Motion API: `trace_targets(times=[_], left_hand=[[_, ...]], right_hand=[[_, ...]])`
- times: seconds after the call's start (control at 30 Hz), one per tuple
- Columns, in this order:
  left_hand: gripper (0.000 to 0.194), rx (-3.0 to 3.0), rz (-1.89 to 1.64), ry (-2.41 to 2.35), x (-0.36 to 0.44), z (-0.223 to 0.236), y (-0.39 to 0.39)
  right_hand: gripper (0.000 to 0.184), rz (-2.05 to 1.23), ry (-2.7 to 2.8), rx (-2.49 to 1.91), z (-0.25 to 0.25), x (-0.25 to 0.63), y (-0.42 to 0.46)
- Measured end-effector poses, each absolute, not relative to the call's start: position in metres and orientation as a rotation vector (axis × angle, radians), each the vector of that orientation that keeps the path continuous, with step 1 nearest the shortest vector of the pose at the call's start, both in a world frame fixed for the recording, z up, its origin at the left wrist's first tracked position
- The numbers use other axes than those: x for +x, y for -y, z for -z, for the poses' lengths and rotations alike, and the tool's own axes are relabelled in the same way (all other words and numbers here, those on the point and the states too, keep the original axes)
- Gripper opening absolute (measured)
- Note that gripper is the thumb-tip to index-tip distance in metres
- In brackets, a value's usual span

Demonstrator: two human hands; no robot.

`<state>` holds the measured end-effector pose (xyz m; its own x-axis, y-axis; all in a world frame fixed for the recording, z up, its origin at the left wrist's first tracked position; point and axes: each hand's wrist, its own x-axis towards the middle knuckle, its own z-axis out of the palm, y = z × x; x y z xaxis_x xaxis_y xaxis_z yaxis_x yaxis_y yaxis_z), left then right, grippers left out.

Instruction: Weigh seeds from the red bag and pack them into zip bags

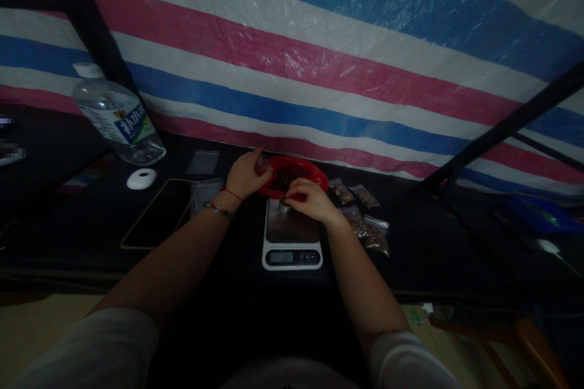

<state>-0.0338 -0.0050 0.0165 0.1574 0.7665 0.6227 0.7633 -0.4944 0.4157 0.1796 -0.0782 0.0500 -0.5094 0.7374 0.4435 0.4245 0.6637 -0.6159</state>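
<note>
Through the head camera I see the right hand [314,200] with its fingers drawn narrow at a small cup [283,207]; I cannot tell whether they grip it or something in it. The cup sits at the far end of the plate of a scale [292,232], by the near edge of the table [415,264]. The left hand [244,175] holds a small clear container [262,165] beside a red basin [323,181] of dark bits, beyond the scale. I judge that a brush of the right fingers could tip the cup or skew the reading, and a tilt of the container could spill whatever it holds. Filled bags [376,236] lie right of the scale; a sleeve could drag them. Farther left are a tablet-like device [157,216], a white mouse [142,179] and, toward the far edge, a bottle [114,112].
</note>
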Motion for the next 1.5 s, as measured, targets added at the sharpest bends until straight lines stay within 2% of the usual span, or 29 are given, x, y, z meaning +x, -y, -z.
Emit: trace_targets(times=[0.17, 0.77, 0.97, 1.5], left_hand=[[0.064, 2.385, -1.281, -1.587, -0.0337, -0.0183, 0.0067], [0.064, 2.407, -1.289, -1.607, -0.0343, -0.0153, 0.0050], [0.064, 2.398, -1.304, -1.584, -0.0345, -0.0157, 0.0050], [0.064, 2.376, -1.301, -1.589, -0.0337, -0.0148, 0.0052]], right_hand=[[0.008, -0.560, 2.202, -0.913, -0.0521, 0.1822, 0.0793], [0.001, -0.589, 2.172, -0.897, -0.0512, 0.1834, 0.0778], [0.011, -0.585, 2.250, -0.921, -0.0559, 0.1842, 0.0791], [0.004, -0.601, 2.188, -0.935, -0.0527, 0.1837, 0.0782]])
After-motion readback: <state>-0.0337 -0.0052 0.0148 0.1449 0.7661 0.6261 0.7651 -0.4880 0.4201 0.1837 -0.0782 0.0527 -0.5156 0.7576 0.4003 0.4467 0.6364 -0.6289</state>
